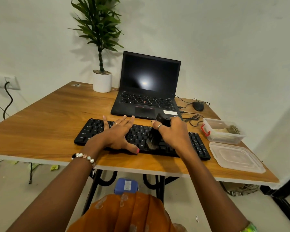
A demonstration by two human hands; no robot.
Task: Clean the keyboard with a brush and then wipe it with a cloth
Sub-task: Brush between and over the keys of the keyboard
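Orange cloth [124,213] over the person's lap sits lowest in view, both forearms reaching out over it to the desk [45,118]. Right hand [170,131] has its grip clenched round the brush [156,131], handle up, bristles down on the keys approx. mid-keyboard, near the front rows. Left hand [117,133] lies flat w/ fingers spread straight on the left half of the keyboard [196,144], pressing it, holding nothing. Beaded bracelet [84,157] on that wrist. Keyboard lies along the desk's front edge. Behind it, open laptop [147,87], screen dark. Potted plant [101,64] at back left, mouse [198,106] right of the laptop. At far right, clear plastic container [224,131], its lid [236,156] beside it.
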